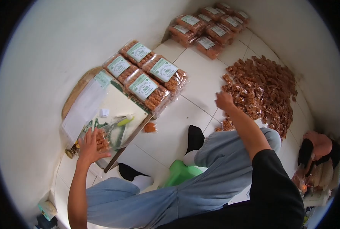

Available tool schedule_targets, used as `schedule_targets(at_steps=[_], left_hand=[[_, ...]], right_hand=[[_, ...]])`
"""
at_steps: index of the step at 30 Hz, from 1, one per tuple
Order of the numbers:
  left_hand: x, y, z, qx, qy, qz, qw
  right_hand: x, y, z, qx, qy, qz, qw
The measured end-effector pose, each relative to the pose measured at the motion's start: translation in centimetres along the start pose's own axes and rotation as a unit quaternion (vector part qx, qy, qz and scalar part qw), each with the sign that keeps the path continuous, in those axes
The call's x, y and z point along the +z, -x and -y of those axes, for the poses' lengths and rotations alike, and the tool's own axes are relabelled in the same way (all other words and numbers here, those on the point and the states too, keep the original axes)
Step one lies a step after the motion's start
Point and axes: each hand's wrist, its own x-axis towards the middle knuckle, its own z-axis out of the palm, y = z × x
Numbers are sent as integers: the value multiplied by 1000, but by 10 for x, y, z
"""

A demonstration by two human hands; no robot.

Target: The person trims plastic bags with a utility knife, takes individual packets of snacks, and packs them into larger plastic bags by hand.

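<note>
My left hand (89,148) lies over a clear plastic bag (108,133) on a low table (133,108), its fingers and thumb spread apart. Several small brown snack packets (102,140) show inside the bag, beside the palm. My right hand (224,101) is curled closed at the near left edge of a large heap of small brown packets (261,89) on the floor. What its fingers hold, if anything, is hidden. Scissors with a yellow-green handle (125,121) and a small white slip (104,112) lie on the table near the bag.
Stacked full bags with green labels (143,87) occupy the table's far end. White sheets (84,108) lie along its wall side. More filled bags (208,28) are piled by the far wall. A green stool (179,173) shows under my legs; another person (319,147) is at right.
</note>
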Motion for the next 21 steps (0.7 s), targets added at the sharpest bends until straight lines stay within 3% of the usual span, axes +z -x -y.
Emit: schedule_targets(at_steps=[1, 2, 4, 10, 16, 18, 21], left_hand=[[-21, 7, -12, -22, -3, 33, 999], [-36, 11, -17, -17, -5, 32, 999], [-56, 21, -23, -14, 36, 61, 997], [-71, 32, -25, 16, 168, 26, 985], [-58, 20, -25, 7, 171, 29, 985], [-76, 17, -45, -25, 345, 80, 935], [-77, 13, -51, -48, 436, 75, 896]], right_hand=[[19, -11, -23, 134, -106, 4, 985], [20, -11, -34, 139, -107, 4, 984], [15, -4, -48, 300, -149, -10, 942], [12, -13, -52, 320, -192, -6, 928], [39, -41, -55, 317, -256, 22, 913], [43, -44, -50, 318, -270, 23, 909], [42, -39, -35, 245, -271, 56, 929]])
